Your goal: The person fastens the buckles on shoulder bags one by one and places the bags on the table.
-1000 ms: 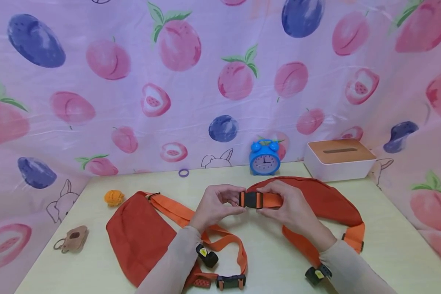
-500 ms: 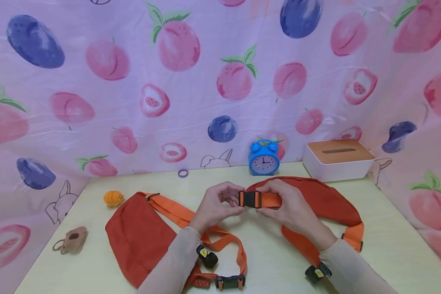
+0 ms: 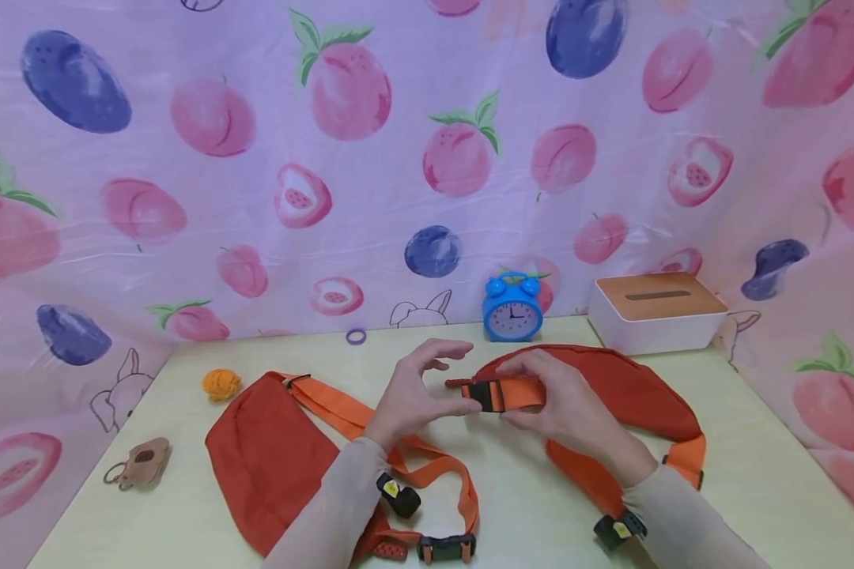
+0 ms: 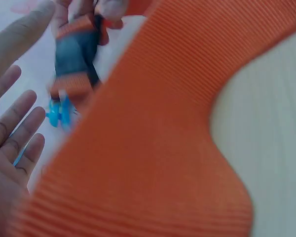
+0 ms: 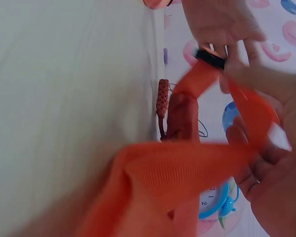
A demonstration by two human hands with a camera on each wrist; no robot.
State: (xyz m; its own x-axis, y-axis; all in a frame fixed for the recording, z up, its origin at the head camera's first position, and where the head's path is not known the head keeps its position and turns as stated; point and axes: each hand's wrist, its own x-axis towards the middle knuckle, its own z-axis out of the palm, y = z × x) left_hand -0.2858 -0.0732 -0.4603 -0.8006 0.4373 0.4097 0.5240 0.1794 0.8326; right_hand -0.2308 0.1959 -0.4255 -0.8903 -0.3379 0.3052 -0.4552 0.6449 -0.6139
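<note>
A black side-release buckle [image 3: 481, 397] on orange webbing hangs above the middle of the table. My right hand [image 3: 565, 399] pinches the orange strap [image 3: 523, 392] just beside the buckle. Left of it, my left hand [image 3: 416, 391] has its fingers spread, and its thumb tip is at or close to the buckle's left end; contact is hard to tell. The left wrist view shows the buckle [image 4: 76, 52] as blurred and fastened-looking. Behind the hands lies a rust-red waist bag [image 3: 636, 391], whose strap this is. Its braided zipper pull [image 5: 162, 98] shows in the right wrist view.
A second rust-red bag [image 3: 273, 458] lies at the left, with its own buckle [image 3: 446, 548] near the front. Around the table are a blue alarm clock [image 3: 512, 310], a tissue box [image 3: 658, 316], a purple ring [image 3: 356, 337], an orange ball [image 3: 221, 385] and a brown keychain [image 3: 142, 464].
My left fingers have opened away from the buckle and lifted slightly. The buckle has tilted and dropped a little, baring the braided pull. My right hand keeps its hold on the strap.
</note>
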